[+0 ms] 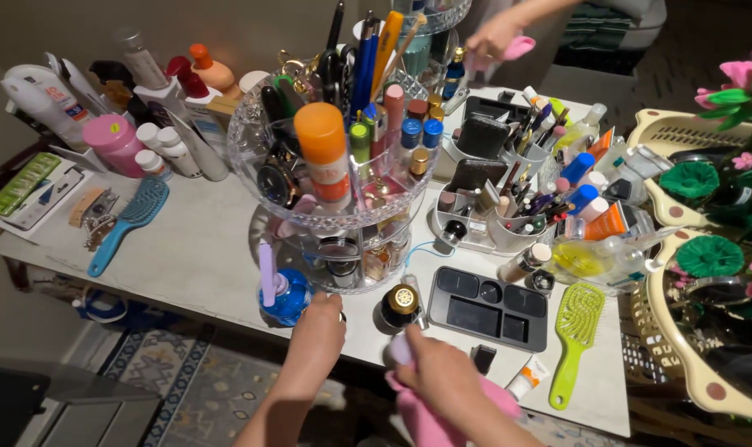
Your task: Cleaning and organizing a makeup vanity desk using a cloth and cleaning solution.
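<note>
My left hand [318, 327] reaches to the foot of a clear tiered rotating organizer [343, 207] crammed with cosmetics. Its fingers are curled beside a round blue bottle [287, 298]; what they hold, if anything, is hidden. My right hand [438, 372] grips a pink cloth [430, 418] at the table's front edge and presses it on a small pale-capped item [399, 349]. Just beyond that stands a dark bottle with a gold cap [401, 305]. An orange-capped spray can [322, 153] stands in the organizer's upper tier.
A black compartment tray [488, 308] and a lime hairbrush [573, 335] lie at right, a blue hairbrush [128, 222] at left. White holders [508, 236] of makeup, bottles and baskets [682, 331] with fake flowers crowd the back and right. Another person's hand [496, 37] holds a pink cloth at the far edge.
</note>
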